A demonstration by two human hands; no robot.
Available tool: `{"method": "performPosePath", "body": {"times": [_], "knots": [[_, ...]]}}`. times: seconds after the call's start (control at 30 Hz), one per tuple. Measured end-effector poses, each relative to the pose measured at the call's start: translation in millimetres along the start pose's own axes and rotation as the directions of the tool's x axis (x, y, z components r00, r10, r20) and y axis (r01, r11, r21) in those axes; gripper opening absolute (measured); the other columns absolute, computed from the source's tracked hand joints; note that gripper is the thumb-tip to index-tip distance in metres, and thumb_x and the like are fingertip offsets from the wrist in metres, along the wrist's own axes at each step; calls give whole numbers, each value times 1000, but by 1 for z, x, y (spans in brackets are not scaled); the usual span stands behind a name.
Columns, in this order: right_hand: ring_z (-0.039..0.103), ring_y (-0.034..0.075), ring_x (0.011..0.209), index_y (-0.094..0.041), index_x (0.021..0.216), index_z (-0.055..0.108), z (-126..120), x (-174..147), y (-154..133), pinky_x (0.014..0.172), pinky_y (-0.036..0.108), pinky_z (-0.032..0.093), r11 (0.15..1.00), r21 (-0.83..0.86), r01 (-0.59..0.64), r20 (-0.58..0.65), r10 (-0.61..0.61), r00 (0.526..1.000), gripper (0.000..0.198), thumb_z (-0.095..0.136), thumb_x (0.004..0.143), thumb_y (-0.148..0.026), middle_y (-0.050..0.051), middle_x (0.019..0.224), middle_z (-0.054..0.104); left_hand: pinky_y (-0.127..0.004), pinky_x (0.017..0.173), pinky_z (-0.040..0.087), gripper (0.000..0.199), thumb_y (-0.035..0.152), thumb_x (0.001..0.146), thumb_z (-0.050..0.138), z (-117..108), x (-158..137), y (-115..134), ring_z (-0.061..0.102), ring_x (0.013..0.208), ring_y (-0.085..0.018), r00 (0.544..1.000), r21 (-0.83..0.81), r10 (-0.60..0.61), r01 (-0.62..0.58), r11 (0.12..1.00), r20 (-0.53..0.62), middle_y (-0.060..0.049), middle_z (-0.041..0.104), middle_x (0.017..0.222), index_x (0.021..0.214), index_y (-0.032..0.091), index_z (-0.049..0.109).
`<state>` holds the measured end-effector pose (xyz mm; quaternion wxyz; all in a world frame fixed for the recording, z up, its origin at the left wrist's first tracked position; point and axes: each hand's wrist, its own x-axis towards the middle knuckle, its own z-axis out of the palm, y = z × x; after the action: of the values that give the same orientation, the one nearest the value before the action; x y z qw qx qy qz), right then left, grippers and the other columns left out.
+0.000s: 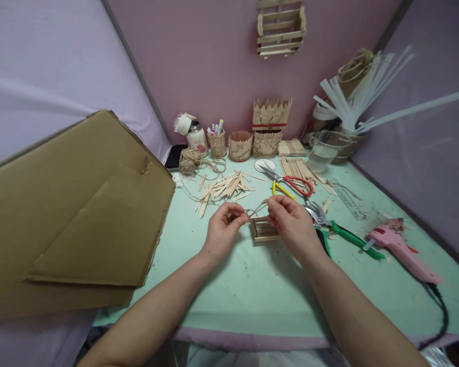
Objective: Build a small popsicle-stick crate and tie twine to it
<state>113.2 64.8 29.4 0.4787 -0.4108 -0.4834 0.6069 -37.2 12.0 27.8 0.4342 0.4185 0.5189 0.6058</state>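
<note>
Over the middle of the table both hands pinch a thin strand of twine (257, 208). My left hand (225, 228) is closed on it at the left, thumb against fingertips. My right hand (290, 221) grips it a short way to the right, fingers curled. A small wooden stick frame (265, 237) sits just below the twine, its right part hidden behind my right hand. Whether the twine is looped around the frame I cannot tell. Behind the hands lies a pile of cut craft sticks (229, 187), and a ball of twine (190, 161) rests farther back.
Red-handled scissors (298, 184), green-handled cutters (352, 238) and a pink glue gun (401, 250) lie to the right. A large cardboard sheet (87, 219) leans at left. Along the back stand stick-covered pots (240, 146), a clear plastic cup (323, 153) and glue sticks (348, 107).
</note>
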Motion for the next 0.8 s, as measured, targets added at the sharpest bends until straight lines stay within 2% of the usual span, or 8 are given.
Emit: {"method": "performPosePath", "body": {"times": [0.07, 0.2, 0.3, 0.4, 0.5, 0.6, 0.7, 0.8], "knots": [[41, 9, 53, -20, 80, 63, -1, 0, 1, 50, 23, 33, 999, -31, -7, 22, 7, 1000, 29, 69, 79, -49, -6, 61, 46, -25, 72, 47, 18, 21, 71, 73, -1, 0, 0, 62, 74, -13, 1000, -20, -2, 2, 1000, -5, 1, 66, 77, 85, 19, 62], [46, 10, 59, -21, 91, 66, -3, 0, 2, 53, 24, 38, 999, 13, 46, 0, -46, 999, 30, 58, 87, -49, -2, 73, 54, -27, 75, 48, 21, 23, 72, 74, 0, -2, 1, 65, 80, -15, 1000, -37, -14, 15, 999, 8, -2, 69, 82, 89, 19, 62], [49, 12, 62, -23, 100, 66, -4, -1, 0, 55, 25, 40, 984, -136, 115, 19, -113, 993, 23, 56, 89, -41, -1, 78, 57, -28, 77, 49, 23, 24, 72, 75, 0, -3, 1, 66, 83, -16, 1000, -48, -12, 13, 999, 18, -3, 70, 84, 90, 19, 62], [56, 17, 80, -25, 109, 66, -3, -4, -2, 67, 30, 46, 883, -358, 303, 126, -276, 953, 23, 55, 89, -28, 3, 92, 58, -29, 79, 49, 23, 24, 74, 74, -1, -3, 1, 66, 85, -16, 999, -48, -3, 5, 999, 36, -3, 71, 85, 93, 19, 61], [56, 20, 91, -26, 101, 70, 0, -5, -2, 78, 35, 48, 739, -478, 474, 241, -409, 880, 21, 54, 88, -21, 6, 97, 54, -28, 79, 49, 22, 22, 75, 73, -1, -3, 0, 65, 82, -15, 998, -49, 0, 3, 999, 58, -2, 70, 84, 94, 20, 61], [55, 20, 88, -24, 85, 69, -1, -3, -2, 78, 36, 47, 646, -560, 518, 232, -478, 847, 18, 53, 90, -19, 5, 90, 53, -27, 78, 49, 21, 19, 75, 72, 0, -5, 1, 65, 79, -14, 994, -60, -19, 25, 998, 112, -1, 70, 81, 92, 20, 61], [55, 21, 89, -24, 85, 68, -7, -2, -5, 80, 37, 46, 602, -614, 511, 160, -538, 827, 19, 51, 91, -19, 5, 91, 53, -27, 78, 48, 19, 17, 76, 70, 2, -8, 2, 64, 80, -13, 984, -54, -30, 40, 998, 175, 0, 69, 81, 93, 19, 61], [54, 22, 98, -25, 95, 69, -12, -4, -9, 86, 39, 45, 560, -578, 594, 298, -533, 792, 23, 49, 91, -16, 7, 101, 54, -26, 77, 48, 16, 18, 76, 70, 2, -8, 3, 63, 79, -13, 986, -64, -20, 31, 997, 166, 0, 68, 80, 89, 19, 60]]}}
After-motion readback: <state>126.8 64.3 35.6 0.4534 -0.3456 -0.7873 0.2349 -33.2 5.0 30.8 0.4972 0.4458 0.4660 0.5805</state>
